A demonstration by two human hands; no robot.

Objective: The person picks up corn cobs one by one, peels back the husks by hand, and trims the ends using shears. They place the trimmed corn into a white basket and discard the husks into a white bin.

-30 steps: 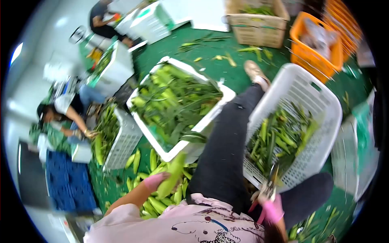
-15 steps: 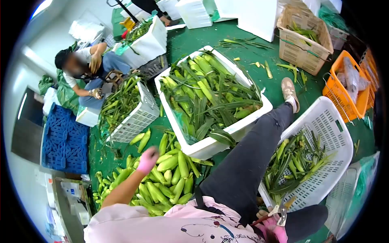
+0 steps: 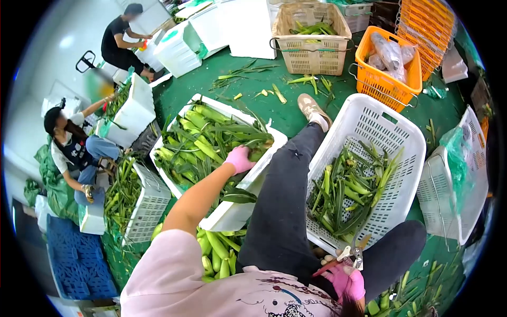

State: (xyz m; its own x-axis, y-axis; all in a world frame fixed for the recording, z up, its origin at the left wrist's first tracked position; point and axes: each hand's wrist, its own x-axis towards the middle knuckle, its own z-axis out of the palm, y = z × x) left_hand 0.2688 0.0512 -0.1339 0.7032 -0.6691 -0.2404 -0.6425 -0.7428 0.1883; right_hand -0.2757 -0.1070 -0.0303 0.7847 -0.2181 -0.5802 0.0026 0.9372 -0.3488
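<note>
The left hand (image 3: 240, 160) has moved from above the corn pile (image 3: 217, 253) at lower left of centre into the white foam box (image 3: 211, 221) at centre, where it is touching one husk-covered ear (image 3: 257, 153) near the right rim; leaves are hiding whether its fingers are gripping. The right hand (image 3: 344, 281), at lower right, is grasping one pair of red-handled metal shears (image 3: 355, 254), its fingers wrapping the handles.

Many smooth green ears are lying among long, ribbed leaves in the box. One white perforated plastic basket (image 3: 393, 182) is standing at right, loose leaves filling its lower part and bare wall showing above. One leg (image 3: 280, 211) is stretching between box and basket. One beige crate (image 3: 311, 58) is sitting at top, one orange basket (image 3: 388, 84) beside it holding clear plastic bags (image 3: 390, 53). Two other people are working at upper left, and green floor is showing between the box and crate.
</note>
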